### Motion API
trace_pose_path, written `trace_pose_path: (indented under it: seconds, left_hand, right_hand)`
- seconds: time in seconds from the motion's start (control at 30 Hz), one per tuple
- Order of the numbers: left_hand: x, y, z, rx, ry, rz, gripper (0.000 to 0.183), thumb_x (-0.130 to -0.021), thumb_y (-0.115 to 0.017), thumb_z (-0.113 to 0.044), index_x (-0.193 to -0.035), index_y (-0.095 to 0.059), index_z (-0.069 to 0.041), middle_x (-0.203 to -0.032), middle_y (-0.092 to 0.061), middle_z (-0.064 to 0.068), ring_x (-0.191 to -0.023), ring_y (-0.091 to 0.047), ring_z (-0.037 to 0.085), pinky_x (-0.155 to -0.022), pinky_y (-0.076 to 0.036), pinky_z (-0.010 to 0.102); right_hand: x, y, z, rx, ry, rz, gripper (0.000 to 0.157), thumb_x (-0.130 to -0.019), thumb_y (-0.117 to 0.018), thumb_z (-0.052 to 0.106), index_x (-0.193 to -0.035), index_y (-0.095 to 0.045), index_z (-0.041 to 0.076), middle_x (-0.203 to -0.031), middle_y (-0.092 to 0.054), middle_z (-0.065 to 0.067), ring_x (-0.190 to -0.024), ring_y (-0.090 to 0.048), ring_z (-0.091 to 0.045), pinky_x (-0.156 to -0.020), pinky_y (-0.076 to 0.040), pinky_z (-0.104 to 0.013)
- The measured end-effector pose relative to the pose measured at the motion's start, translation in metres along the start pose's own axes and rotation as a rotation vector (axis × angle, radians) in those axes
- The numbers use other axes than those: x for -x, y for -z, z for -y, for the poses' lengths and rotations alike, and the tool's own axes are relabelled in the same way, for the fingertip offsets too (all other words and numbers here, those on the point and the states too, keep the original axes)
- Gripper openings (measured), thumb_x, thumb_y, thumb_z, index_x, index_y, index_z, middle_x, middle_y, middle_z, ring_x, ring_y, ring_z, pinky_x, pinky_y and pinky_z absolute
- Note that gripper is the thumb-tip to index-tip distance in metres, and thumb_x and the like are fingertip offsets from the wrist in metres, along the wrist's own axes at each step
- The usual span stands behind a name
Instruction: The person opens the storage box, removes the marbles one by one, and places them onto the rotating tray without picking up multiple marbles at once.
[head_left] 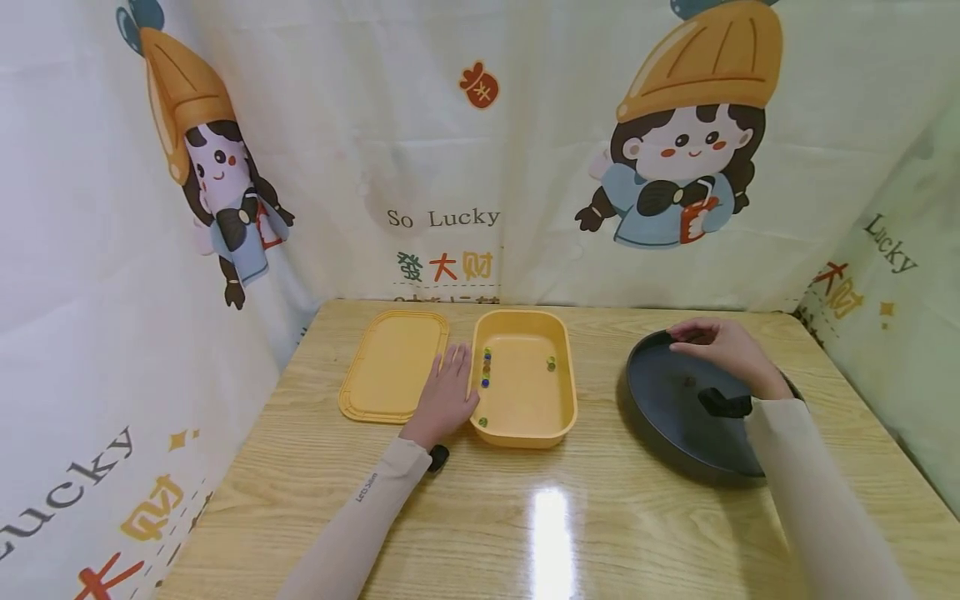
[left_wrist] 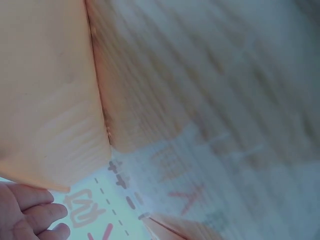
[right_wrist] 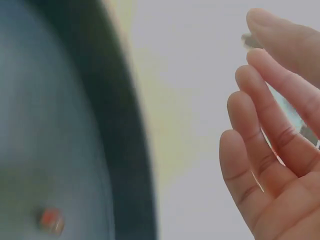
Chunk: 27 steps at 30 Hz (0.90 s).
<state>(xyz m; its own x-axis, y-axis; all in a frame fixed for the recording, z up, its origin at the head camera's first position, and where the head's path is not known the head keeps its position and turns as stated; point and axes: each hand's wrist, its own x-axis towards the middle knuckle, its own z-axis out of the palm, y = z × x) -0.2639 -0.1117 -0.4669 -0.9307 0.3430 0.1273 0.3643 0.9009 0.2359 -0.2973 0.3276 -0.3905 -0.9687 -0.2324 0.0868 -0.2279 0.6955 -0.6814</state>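
Note:
My left hand [head_left: 444,398] lies along the left side of a yellow plastic box [head_left: 566,379], its fingers fairly straight and its thumb at the rim. Inside the box, several small glass marbles [head_left: 486,367] line the left wall, with another marble [head_left: 551,363] at the right and one more [head_left: 483,422] near the front corner. Over the far part of a black frying pan [head_left: 675,417] is my right hand [head_left: 723,348], thumb and fingers apart and gently bent. The right wrist view shows a small reddish marble [right_wrist: 51,220] lying in the pan.
A yellow lid [head_left: 393,367] lies flat to the left of the box, partly behind my left hand. Printed curtains [head_left: 555,167] hang around the back and sides of the wooden table [head_left: 480,517].

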Motion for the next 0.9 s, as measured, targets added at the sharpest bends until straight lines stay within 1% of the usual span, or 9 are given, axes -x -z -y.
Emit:
trace_pose_path:
  seconds: [0.07,0.1,0.27,0.37,0.5,0.6,0.7,0.77,0.9]
  left_hand:
    - [0.0,0.0,0.0,0.009,0.002,0.003,0.068,-0.096,-0.044,-0.026,-0.149,-0.014,0.002,-0.157,-0.017,0.016,-0.147,-0.01,0.029,-0.119,-0.007,0.048]
    - [0.0,0.0,0.0,0.008,0.002,0.006,0.068,-0.096,-0.044,-0.026,-0.149,-0.014,0.002,-0.157,-0.017,0.016,-0.147,-0.01,0.029,-0.119,-0.007,0.048]
    - [0.0,0.0,0.001,0.009,-0.004,0.001,0.068,-0.096,-0.044,-0.027,-0.149,-0.014,0.002,-0.157,-0.017,0.017,-0.147,-0.011,0.03,-0.119,-0.008,0.049]
    - [0.0,0.001,0.001,0.004,-0.005,-0.002,0.068,-0.095,-0.044,-0.027,-0.149,-0.015,0.002,-0.157,-0.018,0.017,-0.147,-0.012,0.031,-0.119,-0.009,0.049]
    - [0.0,0.002,0.001,0.001,0.0,0.012,0.068,-0.096,-0.044,-0.027,-0.15,-0.014,0.001,-0.157,-0.017,0.016,-0.147,-0.012,0.031,-0.119,-0.008,0.049]
    - [0.0,0.003,0.001,0.006,0.001,0.014,0.068,-0.096,-0.044,-0.027,-0.15,-0.014,0.001,-0.157,-0.017,0.016,-0.147,-0.011,0.03,-0.119,-0.008,0.048]
    - [0.0,0.003,0.001,0.013,-0.001,0.003,0.068,-0.095,-0.045,-0.026,-0.15,-0.015,0.001,-0.156,-0.018,0.017,-0.146,-0.013,0.031,-0.119,-0.008,0.049]
    - [0.0,0.003,0.001,0.006,-0.004,-0.008,0.068,-0.095,-0.045,-0.026,-0.149,-0.016,0.002,-0.156,-0.02,0.017,-0.146,-0.014,0.032,-0.119,-0.01,0.049]
    - [0.0,0.003,0.002,-0.006,-0.008,-0.008,0.068,-0.095,-0.045,-0.027,-0.149,-0.015,0.002,-0.156,-0.02,0.017,-0.146,-0.015,0.032,-0.118,-0.011,0.049]
  right_hand:
    - [-0.005,-0.004,0.014,-0.017,0.024,-0.01,0.038,-0.087,-0.067,0.03,-0.114,-0.065,0.003,-0.098,-0.068,0.006,-0.081,-0.061,0.005,-0.069,-0.05,-0.015]
    - [-0.007,-0.006,0.021,-0.023,0.039,-0.015,0.037,-0.087,-0.067,0.029,-0.113,-0.066,0.003,-0.099,-0.068,0.003,-0.08,-0.061,0.005,-0.069,-0.05,-0.015]
    - [-0.019,-0.015,0.053,-0.036,0.091,-0.024,0.035,-0.087,-0.067,0.027,-0.111,-0.067,0.002,-0.109,-0.066,-0.014,-0.08,-0.059,0.006,-0.068,-0.051,-0.015]
    - [-0.027,-0.022,0.067,-0.029,0.104,-0.025,0.035,-0.087,-0.067,0.028,-0.111,-0.067,0.002,-0.111,-0.065,-0.019,-0.084,-0.056,0.004,-0.069,-0.05,-0.013]
    - [-0.037,-0.035,0.083,-0.05,0.096,-0.015,0.034,-0.087,-0.067,0.026,-0.11,-0.067,0.001,-0.11,-0.065,-0.018,-0.09,-0.057,-0.007,-0.072,-0.048,-0.01]
    - [-0.044,-0.048,0.093,-0.099,0.088,0.007,0.031,-0.087,-0.067,0.022,-0.11,-0.067,0.001,-0.111,-0.065,-0.019,-0.093,-0.057,-0.016,-0.073,-0.048,-0.011]
    - [-0.051,-0.061,0.102,-0.143,0.092,0.025,0.029,-0.087,-0.067,0.02,-0.109,-0.067,0.001,-0.11,-0.065,-0.019,-0.094,-0.058,-0.018,-0.075,-0.049,-0.013]
    - [-0.055,-0.07,0.108,-0.171,0.099,0.033,0.029,-0.087,-0.067,0.019,-0.109,-0.067,0.0,-0.109,-0.065,-0.019,-0.094,-0.059,-0.017,-0.076,-0.05,-0.015]
    - [-0.062,-0.087,0.116,-0.229,0.111,0.041,0.029,-0.086,-0.068,0.018,-0.108,-0.067,-0.001,-0.107,-0.066,-0.017,-0.092,-0.06,-0.016,-0.078,-0.052,-0.018]
